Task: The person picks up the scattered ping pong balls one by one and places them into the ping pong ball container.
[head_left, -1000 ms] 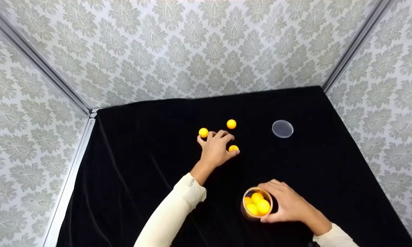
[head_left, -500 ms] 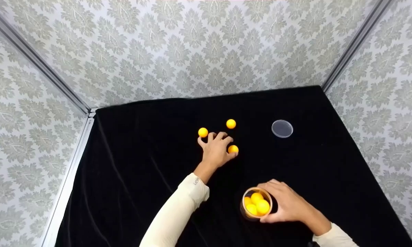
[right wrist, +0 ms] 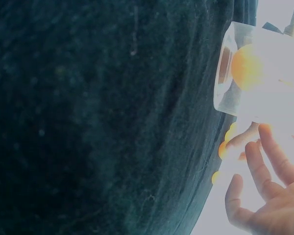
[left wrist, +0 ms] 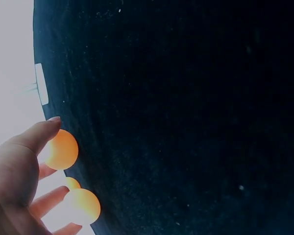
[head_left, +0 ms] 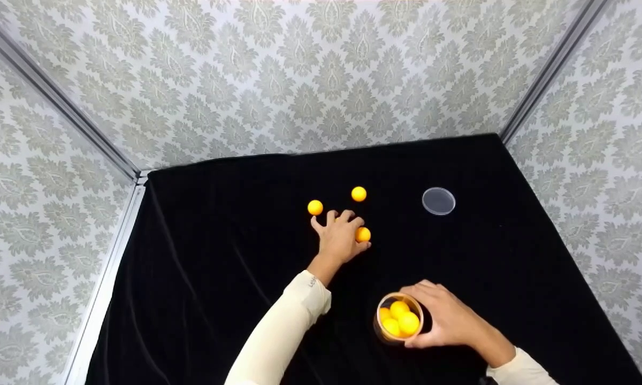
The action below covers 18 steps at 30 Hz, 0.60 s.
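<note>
Four loose orange balls are showing around the middle of the black-clothed counter (head_left: 219, 278). Going L to R: left ball (head_left: 315, 207) is lying just beyond the little finger, prob. untouched. L hand (head_left: 338, 239) is arching over the cloth next to it, most fingers apart, w/ thumb & index apparently clamping on the near ball (head_left: 362, 235); can't tell if that ball is off the cloth. Hidden ball (head_left: 338, 220) is peeking out betw. the fingers; L wrist view is prob. showing it by the lower fingers. Far ball (head_left: 359, 194) is sitting past the fingertips, on its own.

Closer in, the cup (head_left: 387, 302) is standing mouth-up, holding approx. four visible orange balls (head_left: 408, 323). Clear disc (head_left: 438, 201), poss. its lid, is lying flat at the far R, well apart. R hand (head_left: 443, 316) is gripping the cup from the R, fingers curving round its side.

Step in hand is looking like collecting: L hand is gathering balls, R is steadying the cup. Next move is prob. calling for securing both nearby balls, then carrying them over the rim; a loose grip is risking one rolling off.
</note>
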Available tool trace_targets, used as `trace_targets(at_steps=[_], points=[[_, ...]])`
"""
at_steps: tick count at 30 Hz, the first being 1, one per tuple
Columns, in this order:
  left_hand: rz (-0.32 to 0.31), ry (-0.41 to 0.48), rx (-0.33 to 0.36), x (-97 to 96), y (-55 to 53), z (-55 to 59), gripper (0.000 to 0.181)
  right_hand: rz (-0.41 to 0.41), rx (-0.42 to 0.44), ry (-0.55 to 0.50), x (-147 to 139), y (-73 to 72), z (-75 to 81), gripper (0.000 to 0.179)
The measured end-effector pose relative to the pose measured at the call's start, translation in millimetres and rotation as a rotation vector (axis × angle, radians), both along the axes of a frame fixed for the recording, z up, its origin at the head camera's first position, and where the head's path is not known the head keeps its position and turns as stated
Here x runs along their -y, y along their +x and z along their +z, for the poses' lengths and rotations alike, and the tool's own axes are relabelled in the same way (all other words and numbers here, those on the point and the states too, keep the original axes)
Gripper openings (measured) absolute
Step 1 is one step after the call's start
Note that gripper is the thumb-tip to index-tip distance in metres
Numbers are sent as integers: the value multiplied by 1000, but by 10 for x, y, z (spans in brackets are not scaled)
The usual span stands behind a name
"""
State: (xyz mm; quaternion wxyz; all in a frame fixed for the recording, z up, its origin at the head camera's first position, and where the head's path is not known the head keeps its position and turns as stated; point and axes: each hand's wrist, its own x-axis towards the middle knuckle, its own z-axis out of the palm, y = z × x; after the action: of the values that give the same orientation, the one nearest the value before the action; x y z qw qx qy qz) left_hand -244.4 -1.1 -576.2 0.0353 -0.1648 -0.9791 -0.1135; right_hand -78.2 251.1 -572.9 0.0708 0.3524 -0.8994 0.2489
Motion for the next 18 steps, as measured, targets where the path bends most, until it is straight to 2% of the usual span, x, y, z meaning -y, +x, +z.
trace_targets(at_steps=[9,18], points=[[15,-12,6,-6,-26,-22,48,4,-3,-6,4,-3,-3,91],[-6,-4,-26,-5,-1,43,45,2,1,-10,5,-4,-10,91]])
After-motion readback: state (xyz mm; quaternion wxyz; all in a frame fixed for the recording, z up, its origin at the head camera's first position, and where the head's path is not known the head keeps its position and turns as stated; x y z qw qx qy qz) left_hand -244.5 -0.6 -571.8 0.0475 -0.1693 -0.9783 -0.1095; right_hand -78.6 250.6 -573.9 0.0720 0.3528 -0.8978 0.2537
